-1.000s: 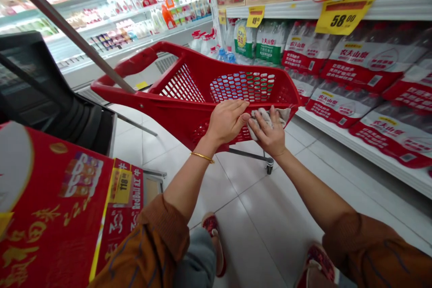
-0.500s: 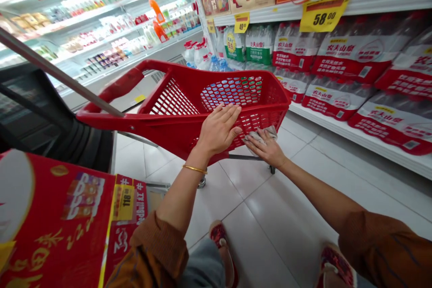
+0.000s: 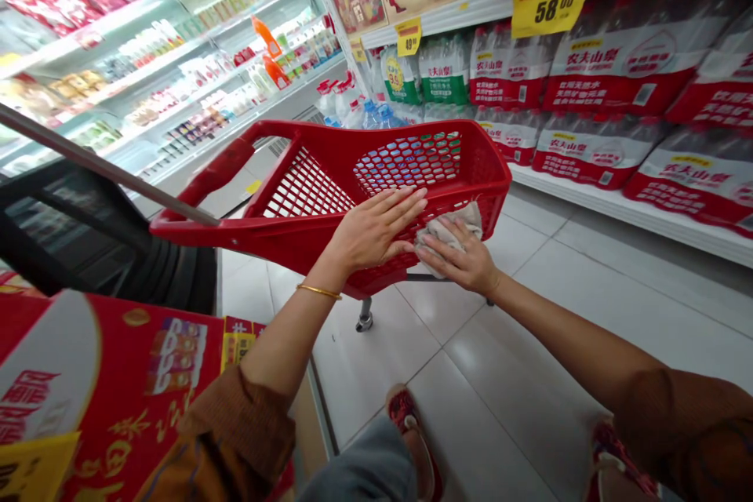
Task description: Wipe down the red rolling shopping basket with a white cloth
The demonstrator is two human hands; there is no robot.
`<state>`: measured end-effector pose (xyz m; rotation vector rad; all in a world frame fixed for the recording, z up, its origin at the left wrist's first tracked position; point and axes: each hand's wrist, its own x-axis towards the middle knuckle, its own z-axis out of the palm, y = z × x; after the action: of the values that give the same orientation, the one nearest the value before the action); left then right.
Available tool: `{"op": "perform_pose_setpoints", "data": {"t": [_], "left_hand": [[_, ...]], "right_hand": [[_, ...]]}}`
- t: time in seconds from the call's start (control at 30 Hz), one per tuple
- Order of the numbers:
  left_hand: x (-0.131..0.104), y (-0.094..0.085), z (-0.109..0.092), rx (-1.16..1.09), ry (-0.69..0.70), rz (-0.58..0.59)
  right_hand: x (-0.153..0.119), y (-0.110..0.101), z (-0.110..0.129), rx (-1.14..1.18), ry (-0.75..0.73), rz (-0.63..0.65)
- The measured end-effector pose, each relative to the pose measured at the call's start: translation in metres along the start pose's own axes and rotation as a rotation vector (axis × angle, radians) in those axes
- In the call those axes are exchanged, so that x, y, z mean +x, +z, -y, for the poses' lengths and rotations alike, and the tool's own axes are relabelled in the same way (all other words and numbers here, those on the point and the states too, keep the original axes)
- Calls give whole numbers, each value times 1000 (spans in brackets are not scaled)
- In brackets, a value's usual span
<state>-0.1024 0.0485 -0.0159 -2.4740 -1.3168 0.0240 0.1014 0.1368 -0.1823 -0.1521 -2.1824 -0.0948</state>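
1. Our left hand (image 3: 376,227) lies flat on the near top edge of the red shopping cart (image 3: 282,234), its straight fingers side by side, with nothing in its grip.
2. Our right hand (image 3: 462,255) has hold of a pale cloth (image 3: 472,213), bunched under the palm and nearly straight fingers. How tightly we grip it, we cannot tell.
3. The cloth sits against the near side of the cart, toward the end away from the handle and below the top edge.
4. Our left thumb points at the right fingertips, just beside them; whether they touch, we cannot tell.
5. On our left wrist we wear a gold bracelet (image 3: 318,292), above a rolled brown sleeve (image 3: 235,423).
6. The cart stands across in front of us on pale floor tiles (image 3: 547,345), one wheel (image 3: 364,321) showing below. A grey pole (image 3: 100,162) slants down to its handle end.
7. Beyond and to the right, we see packs of bottled water (image 3: 623,67) under a yellow price tag (image 3: 553,0).
8. A red carton (image 3: 126,361) is near our left arm.
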Motion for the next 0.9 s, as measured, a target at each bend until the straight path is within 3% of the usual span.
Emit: {"op": "perform_pose_setpoints", "data": {"t": [0.13, 0.33, 0.63, 0.9], "left_hand": [[-15, 21, -7, 33, -37, 35], [-35, 48, -18, 72, -288, -60], [-41, 59, -15, 180, -264, 39], [-34, 57, -10, 214, -253, 60]], "right_hand": [[18, -1, 0, 19, 65, -31], [19, 11, 2, -1, 117, 52], [-14, 38, -6, -29, 2, -25], [-12, 40, -14, -62, 20, -40]]}}
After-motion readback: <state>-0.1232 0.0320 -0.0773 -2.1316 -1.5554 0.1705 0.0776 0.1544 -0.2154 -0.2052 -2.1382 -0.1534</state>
